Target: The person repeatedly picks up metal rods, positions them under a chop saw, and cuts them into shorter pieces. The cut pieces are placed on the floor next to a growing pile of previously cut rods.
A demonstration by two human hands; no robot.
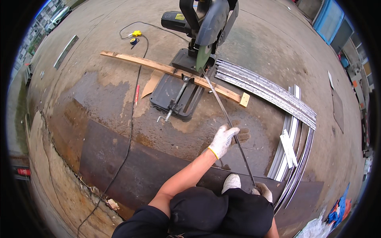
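My left hand (223, 142), in a white knit glove with a yellow cuff, is closed around a long thin metal strip (223, 107). From there the strip slants up to the green disc (203, 56) of a chop saw (211, 27); its far end lies at or beside the disc. Down by my knee, my right hand (263, 192), also gloved, grips the strip's near end; its fingers are partly hidden. A wooden bar (147, 62) lies across the saw's black base (162, 93), next to a screw clamp (177, 99). Brown glove fabric (242, 135) shows just beyond the strip.
Metal profiles (266, 91) lie stacked at the right, with white lengths (289, 148) nearer me. A black cable (132, 131) runs along the left, past a red pencil-like stick (137, 95) and a tape measure (134, 41). Dark sheet metal (107, 158) covers the wet ground near my feet.
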